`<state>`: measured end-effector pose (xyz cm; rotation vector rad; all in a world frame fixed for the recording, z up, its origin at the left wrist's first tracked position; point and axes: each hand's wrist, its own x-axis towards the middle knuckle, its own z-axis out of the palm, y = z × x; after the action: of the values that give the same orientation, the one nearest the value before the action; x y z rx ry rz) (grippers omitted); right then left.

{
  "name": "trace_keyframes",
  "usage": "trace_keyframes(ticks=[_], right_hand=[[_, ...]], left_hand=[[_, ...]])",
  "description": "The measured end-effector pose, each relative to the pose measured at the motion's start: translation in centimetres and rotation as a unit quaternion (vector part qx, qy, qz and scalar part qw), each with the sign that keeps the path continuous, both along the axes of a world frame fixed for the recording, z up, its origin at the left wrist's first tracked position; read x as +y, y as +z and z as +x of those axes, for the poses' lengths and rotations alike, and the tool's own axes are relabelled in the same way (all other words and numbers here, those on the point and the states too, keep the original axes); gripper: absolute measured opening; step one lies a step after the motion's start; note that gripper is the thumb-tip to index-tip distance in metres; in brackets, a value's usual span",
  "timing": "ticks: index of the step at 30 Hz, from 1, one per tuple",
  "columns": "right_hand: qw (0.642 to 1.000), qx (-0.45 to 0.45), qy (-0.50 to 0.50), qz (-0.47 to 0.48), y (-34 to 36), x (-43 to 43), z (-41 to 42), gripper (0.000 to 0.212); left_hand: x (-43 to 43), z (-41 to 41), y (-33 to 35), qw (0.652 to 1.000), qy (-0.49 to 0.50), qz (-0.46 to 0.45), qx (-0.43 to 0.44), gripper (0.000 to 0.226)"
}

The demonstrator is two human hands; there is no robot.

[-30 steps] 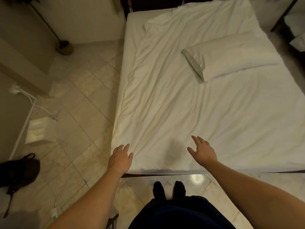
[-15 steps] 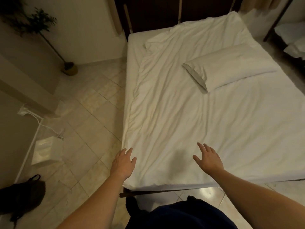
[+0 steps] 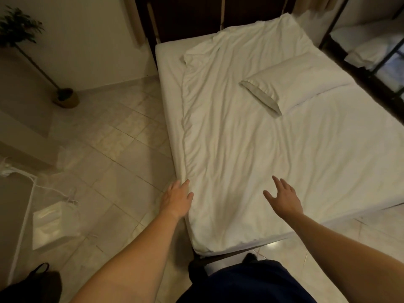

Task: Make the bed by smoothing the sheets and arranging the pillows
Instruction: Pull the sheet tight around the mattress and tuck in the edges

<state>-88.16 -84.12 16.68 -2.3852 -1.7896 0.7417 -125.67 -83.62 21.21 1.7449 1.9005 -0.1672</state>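
My left hand point(image 3: 177, 200) is open, fingers straight, against the left edge of the wrinkled sheet point(image 3: 240, 145) near the foot corner, gripping nothing. My right hand point(image 3: 284, 200) is spread open over the sheet further right, empty; I cannot tell whether it touches. Well beyond both hands, the pillow point(image 3: 306, 79) lies askew on the sheet's right half, short of the headboard point(image 3: 196, 16).

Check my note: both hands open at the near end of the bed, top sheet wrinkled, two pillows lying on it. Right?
Not quite: the head view shows only one pillow on the sheet, lying slantwise. The rest holds: the left hand and right hand are open at the bed's near end, and the sheet is wrinkled.
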Motion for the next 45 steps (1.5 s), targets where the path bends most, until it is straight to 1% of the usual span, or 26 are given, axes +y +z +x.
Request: trace_keyframes(ticks=[5,8,15,20,27,31,34,39,45], right_hand=[[1.0,0.003,-0.006,-0.003,0.1,-0.6,-2.1,0.074],[1.0,0.011,-0.009,-0.013,-0.1,-0.6,-2.5,0.073],[1.0,0.003,-0.015,-0.017,-0.2,-0.9,-3.7,0.073],[0.998,-0.012,-0.056,-0.024,-0.3,-0.6,-6.1,0.074],[0.985,-0.011,-0.171,0.011,1.5,1.1,-14.0,0.075],[0.977,-0.014,-0.211,0.024,2.3,1.8,-19.7,0.075],[0.973,-0.013,-0.23,0.021,3.0,3.0,-23.2,0.075],[0.977,-0.023,-0.206,0.041,4.6,6.1,-27.7,0.075],[0.982,-0.022,-0.178,0.051,5.7,10.5,-30.9,0.075]], left_hand=[[1.2,-0.9,0.2,1.0,-0.01,0.016,0.005,0.059],[1.5,-1.2,0.4,1.0,-0.001,0.013,0.005,0.058],[4.0,-2.3,0.4,1.0,-0.022,0.006,0.012,0.06],[8.0,-4.2,-0.6,0.997,-0.075,0.011,-0.009,0.06],[15.5,-10.9,-0.3,0.984,-0.174,0.008,-0.025,0.06],[19.6,-16.5,0.6,0.98,-0.196,0.021,-0.027,0.059],[21.7,-20.2,1.3,0.977,-0.21,0.035,-0.009,0.058],[23.3,-24.4,3.1,0.977,-0.206,0.059,-0.007,0.058],[24.7,-28.2,4.3,0.98,-0.182,0.082,-0.023,0.059]])
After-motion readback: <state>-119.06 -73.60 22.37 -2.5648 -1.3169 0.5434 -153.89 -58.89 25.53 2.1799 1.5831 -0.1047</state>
